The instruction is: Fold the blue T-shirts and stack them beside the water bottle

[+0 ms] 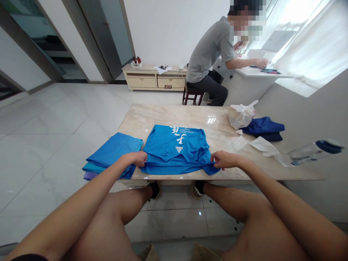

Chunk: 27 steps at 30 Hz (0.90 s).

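Note:
A bright blue T-shirt (160, 145) with white lettering lies partly folded on the marble-topped table (130, 123), its near part doubled over into a band. My left hand (139, 158) pinches the left end of that band. At the opposite end, my right hand (223, 159) grips the shirt between thumb and fingers. Just left of the shirt sits a stack of folded blue clothes (114, 148), with a purple piece at the bottom; my left forearm passes over its near side.
On the table's right are a white plastic bag (241, 114), dark blue cloth (263, 127), white tissue (263, 146) and a clear bottle (307, 152) with a blue cap. Beyond, a person in grey (210, 50) sits at a white desk (252, 72). A low cabinet (143, 81) stands along the wall.

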Available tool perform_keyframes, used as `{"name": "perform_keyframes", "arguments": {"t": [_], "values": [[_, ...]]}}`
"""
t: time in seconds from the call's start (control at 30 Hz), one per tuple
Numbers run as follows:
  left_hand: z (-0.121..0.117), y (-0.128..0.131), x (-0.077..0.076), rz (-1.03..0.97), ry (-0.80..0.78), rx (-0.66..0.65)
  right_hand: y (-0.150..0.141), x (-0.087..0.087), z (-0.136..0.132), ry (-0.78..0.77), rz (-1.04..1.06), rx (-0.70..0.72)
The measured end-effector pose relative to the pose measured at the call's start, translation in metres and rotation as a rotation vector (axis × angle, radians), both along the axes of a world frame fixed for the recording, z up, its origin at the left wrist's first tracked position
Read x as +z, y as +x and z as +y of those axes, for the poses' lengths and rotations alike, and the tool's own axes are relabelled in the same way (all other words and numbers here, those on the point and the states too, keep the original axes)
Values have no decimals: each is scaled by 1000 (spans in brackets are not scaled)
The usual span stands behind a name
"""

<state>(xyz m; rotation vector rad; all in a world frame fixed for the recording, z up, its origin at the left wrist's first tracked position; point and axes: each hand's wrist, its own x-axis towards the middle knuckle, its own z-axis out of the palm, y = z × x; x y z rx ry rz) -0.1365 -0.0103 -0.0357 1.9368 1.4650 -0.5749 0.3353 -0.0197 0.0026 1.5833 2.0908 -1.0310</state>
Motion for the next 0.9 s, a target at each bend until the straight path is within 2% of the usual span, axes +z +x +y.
{"name": "perform_keyframes", "arguments": {"t": [0.07,0.17,0.23,0.27,0.37,0.4,0.43,0.47,0.57,0.6,0.67,0.77,0.9], "values": [[3,-4,7,2,0,7,2,-3,1,54,-80,45],[7,-12,18,-17,91,20,11,-6,6,203,-123,68],[6,-19,22,-18,107,29,18,-5,6,209,-135,73],[5,-22,23,-14,70,31,20,-5,4,142,-135,72],[-2,-23,22,30,-133,27,20,-7,-2,-258,-130,43],[-3,-20,21,33,-159,19,18,-8,-3,-332,-128,37],[-4,-16,19,24,-141,9,16,-10,-2,-320,-122,45],[-4,-10,18,6,-79,-3,13,-12,0,-227,-110,66],[3,10,14,-88,196,-70,3,-19,10,185,-56,161],[6,16,12,-115,264,-104,-1,-21,13,265,-40,195],[13,27,7,-152,324,-173,-8,-25,17,328,-21,275],[21,38,-2,-154,310,-215,-19,-31,18,348,5,385],[28,46,-15,-209,280,-266,-20,-37,20,357,11,365]]}}
